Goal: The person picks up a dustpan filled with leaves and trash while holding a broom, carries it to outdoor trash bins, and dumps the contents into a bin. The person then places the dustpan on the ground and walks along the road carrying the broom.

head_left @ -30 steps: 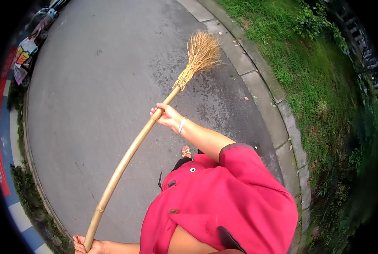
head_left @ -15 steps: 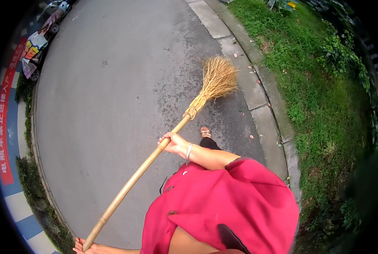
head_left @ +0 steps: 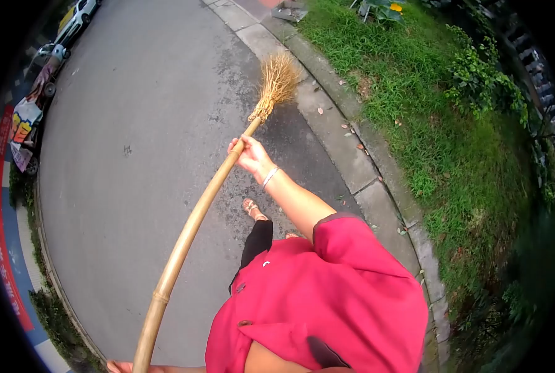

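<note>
A long bamboo-handled broom (head_left: 193, 227) slants from the bottom left up to the centre of the view. Its straw head (head_left: 278, 81) rests on the paving at the road's right side. My right hand (head_left: 250, 155), with a bracelet at the wrist, is closed round the handle just below the bristles. Low at the bottom edge, my left hand (head_left: 120, 367) is at the handle's lower part, partly cut off by the frame. My sandalled foot (head_left: 252, 209) stands on the asphalt below the right hand.
A stone kerb (head_left: 352, 133) with scattered leaves edges the grey road (head_left: 122, 186). Grass and bushes (head_left: 439, 137) lie to the right. On the left are parked vehicles (head_left: 75, 22), a hedge, and a red banner (head_left: 0, 230) with writing.
The broom head and my right hand have moved up and left, away from my body. The handle is steeper. A foot has come forward on the left, and the surroundings have shifted.
</note>
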Demonstrator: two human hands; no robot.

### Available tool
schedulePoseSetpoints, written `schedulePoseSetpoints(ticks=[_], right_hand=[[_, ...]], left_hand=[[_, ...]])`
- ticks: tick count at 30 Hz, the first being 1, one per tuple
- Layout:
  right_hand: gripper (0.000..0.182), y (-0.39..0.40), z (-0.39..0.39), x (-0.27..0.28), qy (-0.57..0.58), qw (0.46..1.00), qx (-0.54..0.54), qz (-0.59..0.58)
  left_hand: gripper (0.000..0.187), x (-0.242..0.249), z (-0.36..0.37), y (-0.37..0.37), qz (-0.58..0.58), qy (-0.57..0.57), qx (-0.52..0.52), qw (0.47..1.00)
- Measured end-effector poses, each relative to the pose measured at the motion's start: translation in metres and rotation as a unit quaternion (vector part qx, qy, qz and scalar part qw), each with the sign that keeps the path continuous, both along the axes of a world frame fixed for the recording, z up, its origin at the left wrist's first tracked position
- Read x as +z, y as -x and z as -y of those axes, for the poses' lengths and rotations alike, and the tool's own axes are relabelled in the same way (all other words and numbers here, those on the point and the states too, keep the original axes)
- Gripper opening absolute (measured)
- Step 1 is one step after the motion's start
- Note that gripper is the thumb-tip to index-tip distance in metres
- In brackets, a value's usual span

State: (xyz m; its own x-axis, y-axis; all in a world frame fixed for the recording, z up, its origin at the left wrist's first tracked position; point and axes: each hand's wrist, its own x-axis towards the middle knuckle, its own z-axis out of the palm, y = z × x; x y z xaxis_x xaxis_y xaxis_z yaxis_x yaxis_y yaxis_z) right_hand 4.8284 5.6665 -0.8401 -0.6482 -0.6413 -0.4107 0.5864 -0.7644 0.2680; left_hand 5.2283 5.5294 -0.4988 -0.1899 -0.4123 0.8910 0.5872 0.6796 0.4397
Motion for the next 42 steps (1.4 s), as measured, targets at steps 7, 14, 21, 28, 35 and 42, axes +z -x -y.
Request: schedulePoseSetpoints(ticks=[7, 14, 21, 28, 35, 42], right_hand=[[0.012, 0.051, -0.014, -0.071, -0.213, 0.974, -0.008, 0.081], [0.009, 0.059, 0.099, 0.047, -0.046, 0.976, 0.199, 0.076], [0.008, 0.209, 0.191, 0.052, 0.068, 0.959, 0.275, 0.003], [0.008, 0.502, 0.239, 0.006, 0.001, 0.993, 0.104, -0.060], [0.012, 0.612, 0.183, -0.086, -0.189, 0.980, 0.007, -0.052], [0.011, 0.380, 0.131, -0.005, -0.064, 0.992, 0.106, -0.028]], left_hand=[[0.031, -0.037, 0.147, 0.205, -0.024, -0.187, -0.166, 0.968], [0.032, 0.007, 0.419, 0.175, 0.014, -0.328, -0.156, 0.932], [0.028, 0.017, 0.399, 0.202, -0.064, -0.316, 0.021, 0.947], [0.015, -0.020, 0.254, 0.470, -0.046, -0.153, 0.117, 0.980], [0.018, -0.042, 0.183, 0.648, 0.164, -0.086, -0.129, 0.974], [0.032, 0.047, 0.368, 0.602, 0.070, -0.253, -0.206, 0.943]])
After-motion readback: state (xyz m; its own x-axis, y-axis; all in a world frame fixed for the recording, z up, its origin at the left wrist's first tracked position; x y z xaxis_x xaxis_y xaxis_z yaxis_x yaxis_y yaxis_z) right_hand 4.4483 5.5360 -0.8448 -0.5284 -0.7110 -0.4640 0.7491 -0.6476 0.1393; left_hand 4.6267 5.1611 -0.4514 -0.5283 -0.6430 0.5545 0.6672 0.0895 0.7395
